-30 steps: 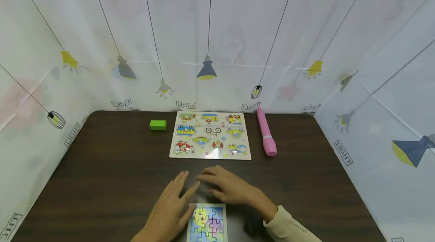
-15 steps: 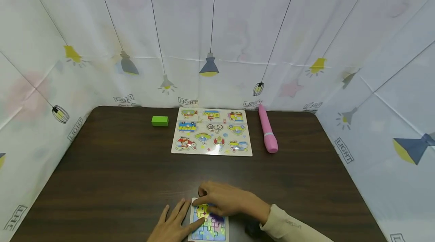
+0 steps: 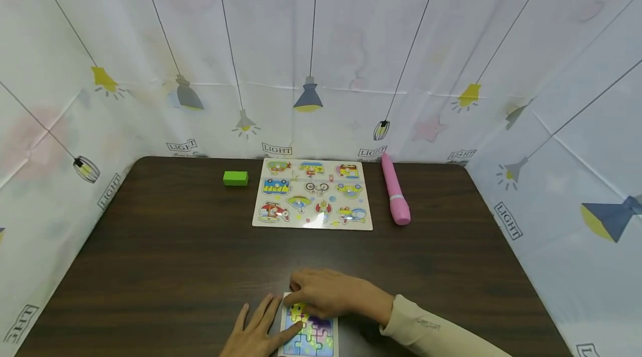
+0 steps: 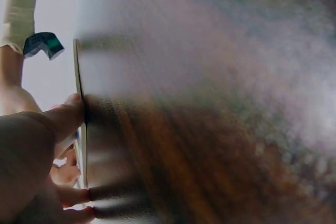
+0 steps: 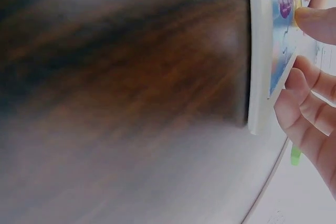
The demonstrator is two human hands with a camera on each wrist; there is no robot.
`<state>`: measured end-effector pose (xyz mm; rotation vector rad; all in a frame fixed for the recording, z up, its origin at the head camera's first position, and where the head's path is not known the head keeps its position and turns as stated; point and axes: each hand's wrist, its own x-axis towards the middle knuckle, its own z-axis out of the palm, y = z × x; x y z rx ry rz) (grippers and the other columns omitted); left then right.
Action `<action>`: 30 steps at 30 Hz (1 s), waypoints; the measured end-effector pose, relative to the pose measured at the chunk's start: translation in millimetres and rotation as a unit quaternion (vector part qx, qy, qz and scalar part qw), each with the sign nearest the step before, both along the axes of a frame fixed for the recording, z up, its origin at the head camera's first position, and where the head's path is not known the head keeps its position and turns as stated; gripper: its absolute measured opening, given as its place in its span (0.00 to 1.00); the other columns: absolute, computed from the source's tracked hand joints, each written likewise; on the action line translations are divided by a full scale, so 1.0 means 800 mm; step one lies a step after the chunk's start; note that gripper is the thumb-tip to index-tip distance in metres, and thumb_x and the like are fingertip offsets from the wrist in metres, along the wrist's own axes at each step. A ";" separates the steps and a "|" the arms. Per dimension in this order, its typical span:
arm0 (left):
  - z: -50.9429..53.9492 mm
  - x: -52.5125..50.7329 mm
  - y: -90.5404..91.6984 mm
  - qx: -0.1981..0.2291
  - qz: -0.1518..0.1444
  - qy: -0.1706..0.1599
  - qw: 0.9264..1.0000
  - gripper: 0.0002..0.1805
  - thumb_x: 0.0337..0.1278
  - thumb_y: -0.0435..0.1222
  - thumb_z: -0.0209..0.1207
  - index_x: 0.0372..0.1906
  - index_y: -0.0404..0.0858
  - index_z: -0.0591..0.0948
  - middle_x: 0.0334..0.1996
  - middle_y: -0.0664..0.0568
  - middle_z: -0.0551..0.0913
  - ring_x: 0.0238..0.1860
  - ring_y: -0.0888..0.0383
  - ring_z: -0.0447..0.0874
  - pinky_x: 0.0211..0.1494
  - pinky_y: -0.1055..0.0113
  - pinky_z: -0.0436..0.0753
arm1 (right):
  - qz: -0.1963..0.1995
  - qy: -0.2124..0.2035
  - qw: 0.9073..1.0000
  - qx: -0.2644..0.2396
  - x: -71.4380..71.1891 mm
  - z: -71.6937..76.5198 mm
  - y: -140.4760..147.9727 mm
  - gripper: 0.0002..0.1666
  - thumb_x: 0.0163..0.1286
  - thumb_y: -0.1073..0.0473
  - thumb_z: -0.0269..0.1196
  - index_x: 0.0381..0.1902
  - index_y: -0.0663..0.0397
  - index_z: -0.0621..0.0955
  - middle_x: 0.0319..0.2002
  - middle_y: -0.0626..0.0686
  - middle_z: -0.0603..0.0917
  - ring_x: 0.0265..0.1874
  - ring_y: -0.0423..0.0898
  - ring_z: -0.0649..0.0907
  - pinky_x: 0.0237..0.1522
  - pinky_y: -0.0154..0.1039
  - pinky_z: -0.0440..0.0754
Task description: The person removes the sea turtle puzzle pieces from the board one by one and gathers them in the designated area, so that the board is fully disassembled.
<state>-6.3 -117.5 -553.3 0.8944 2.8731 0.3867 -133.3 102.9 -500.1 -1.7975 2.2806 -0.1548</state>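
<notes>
Head view: left hand (image 3: 253,336), fingers apart, touches the jigsaw (image 3: 318,342); right hand (image 3: 331,293) overlaps it, its grip I cannot tell.

The person's right sleeve (image 3: 446,333) is pale cream and long, with small dark lettering (image 3: 428,323) near its plain cuff (image 3: 394,312), too blurred to read. At upper left of the left wrist view, creases run across this fabric, and a dark, angular device (image 4: 44,44) with a green sheen sits beside the cuff. The right hand (image 3: 333,293) and left hand (image 3: 256,339) are bare.
</notes>
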 end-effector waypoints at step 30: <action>0.009 0.000 0.004 0.019 0.029 -0.049 0.998 0.40 0.59 0.78 0.39 0.74 0.71 0.69 0.77 0.36 0.61 0.77 0.37 0.57 0.66 0.23 0.58 | 0.021 -0.064 0.997 -0.036 -0.002 0.003 -0.023 0.08 0.76 0.64 0.60 0.47 0.46 0.82 0.41 0.41 0.79 0.38 0.32 0.73 0.39 0.19 0.68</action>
